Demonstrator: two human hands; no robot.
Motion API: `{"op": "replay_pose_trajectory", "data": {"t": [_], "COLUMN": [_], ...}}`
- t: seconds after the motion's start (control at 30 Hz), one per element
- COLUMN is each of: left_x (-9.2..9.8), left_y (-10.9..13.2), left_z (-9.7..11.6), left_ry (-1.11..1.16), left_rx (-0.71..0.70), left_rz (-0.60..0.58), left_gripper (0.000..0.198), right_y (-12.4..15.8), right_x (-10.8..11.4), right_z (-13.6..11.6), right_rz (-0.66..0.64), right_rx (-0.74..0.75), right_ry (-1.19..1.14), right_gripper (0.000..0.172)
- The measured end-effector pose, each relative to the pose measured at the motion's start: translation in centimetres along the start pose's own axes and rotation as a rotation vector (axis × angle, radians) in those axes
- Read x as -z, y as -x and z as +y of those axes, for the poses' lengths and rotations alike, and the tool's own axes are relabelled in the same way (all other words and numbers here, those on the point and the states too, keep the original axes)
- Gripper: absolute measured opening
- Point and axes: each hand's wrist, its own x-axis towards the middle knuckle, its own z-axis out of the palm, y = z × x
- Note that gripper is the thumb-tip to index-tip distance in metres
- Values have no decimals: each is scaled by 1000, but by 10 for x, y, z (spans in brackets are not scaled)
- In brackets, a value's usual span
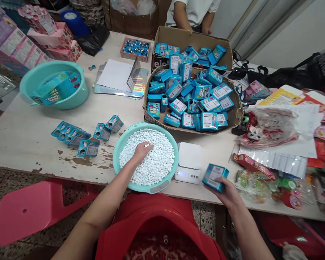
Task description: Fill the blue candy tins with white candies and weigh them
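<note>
Turquoise basin (116, 155), white pellets (151, 169) inside; right of it, white scale (190, 156); beyond it, bright blue cartons (203, 92).

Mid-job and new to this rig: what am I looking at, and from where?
There is no machine here: someone works bare-handed, seen in one picture from a camera worn on the head, looking forward and down. The left hand is among small white pieces in a turquoise bowl; whether it grips any is hard to tell. The right hand holds a blue box. On the table, a white scale stands beside the bowl, with two open cartons of similar blue boxes beyond.
</note>
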Motion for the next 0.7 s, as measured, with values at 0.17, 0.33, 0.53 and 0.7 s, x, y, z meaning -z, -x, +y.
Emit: {"op": "replay_pose_trajectory", "data": {"t": [0.17,0.33,0.53,0.7], "left_x": [7,14,16,14], "left_y": [1,6,12,12], "left_z": [6,16,25,23], "left_ry": [237,629,871,949], "left_rx": [106,237,388,465], "left_rz": [-73,-143,-129,-122], "left_gripper": [32,33,11,10], "right_y": [-14,-18,-15,-3], "right_x": [77,72,77,70], "right_z": [20,22,13,0], "right_rz": [329,384,349,561], "right_rx": [-41,29,50,424], "right_ry": [849,1540,1541,967], "right_gripper": [42,52,48,59]}}
